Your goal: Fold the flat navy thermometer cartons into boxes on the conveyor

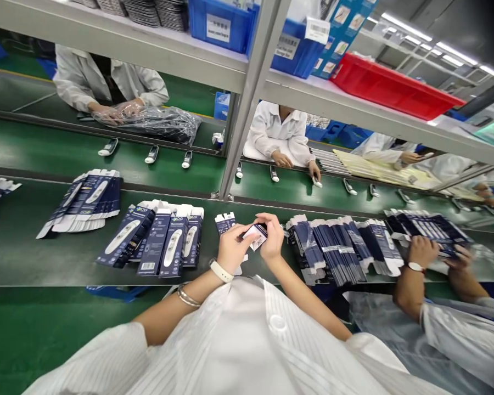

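Observation:
My left hand [234, 249] and my right hand [270, 237] are closed around the end of a small box [256, 236], held upright at the middle of the bench, its white flap end towards me. Behind my left hand lies another dark blue box [225, 221]. To the left stand several assembled dark blue boxes [175, 244] printed with a white thermometer. On the right, flattened dark blue cartons [337, 249] lie in bundles, close to my right hand.
A fanned stack of cartons [91, 198] lies far left. A metal post [247, 99] rises beyond my hands. White devices [151, 154] sit on the green conveyor [168, 175]. A co-worker's hands [424, 252] handle cartons at right. Overhead are blue bins and a red bin [395, 85].

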### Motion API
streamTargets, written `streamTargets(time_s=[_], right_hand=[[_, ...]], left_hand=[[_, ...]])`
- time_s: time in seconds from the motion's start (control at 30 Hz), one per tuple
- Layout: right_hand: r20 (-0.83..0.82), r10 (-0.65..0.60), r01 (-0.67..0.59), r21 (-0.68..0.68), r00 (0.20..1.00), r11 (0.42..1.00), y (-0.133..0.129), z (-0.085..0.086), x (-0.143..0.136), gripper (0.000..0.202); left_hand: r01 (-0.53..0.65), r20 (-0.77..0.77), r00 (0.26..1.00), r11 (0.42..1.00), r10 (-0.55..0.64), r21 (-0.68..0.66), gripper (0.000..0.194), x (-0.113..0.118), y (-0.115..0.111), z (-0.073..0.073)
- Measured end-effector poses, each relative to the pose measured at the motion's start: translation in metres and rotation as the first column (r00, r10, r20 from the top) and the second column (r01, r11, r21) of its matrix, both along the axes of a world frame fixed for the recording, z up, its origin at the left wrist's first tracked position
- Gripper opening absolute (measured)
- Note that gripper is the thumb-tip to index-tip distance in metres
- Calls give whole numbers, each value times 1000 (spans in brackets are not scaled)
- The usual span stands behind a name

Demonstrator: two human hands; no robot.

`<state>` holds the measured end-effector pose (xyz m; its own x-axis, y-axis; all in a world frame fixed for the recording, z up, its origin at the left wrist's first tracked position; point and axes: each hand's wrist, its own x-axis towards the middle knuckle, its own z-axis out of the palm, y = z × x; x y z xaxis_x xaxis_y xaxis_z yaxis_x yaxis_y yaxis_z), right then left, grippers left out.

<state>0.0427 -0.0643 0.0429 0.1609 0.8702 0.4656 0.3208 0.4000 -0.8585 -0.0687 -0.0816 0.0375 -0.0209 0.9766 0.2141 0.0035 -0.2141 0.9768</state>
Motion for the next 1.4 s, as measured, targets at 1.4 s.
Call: streamTargets(time_s=[1.4], right_hand=[[-376,461,-514,-829,804,220,-7,-42,-140,45]], left_hand=[[-533,-133,811,625,570,-571,44,-312,-71,-57]])
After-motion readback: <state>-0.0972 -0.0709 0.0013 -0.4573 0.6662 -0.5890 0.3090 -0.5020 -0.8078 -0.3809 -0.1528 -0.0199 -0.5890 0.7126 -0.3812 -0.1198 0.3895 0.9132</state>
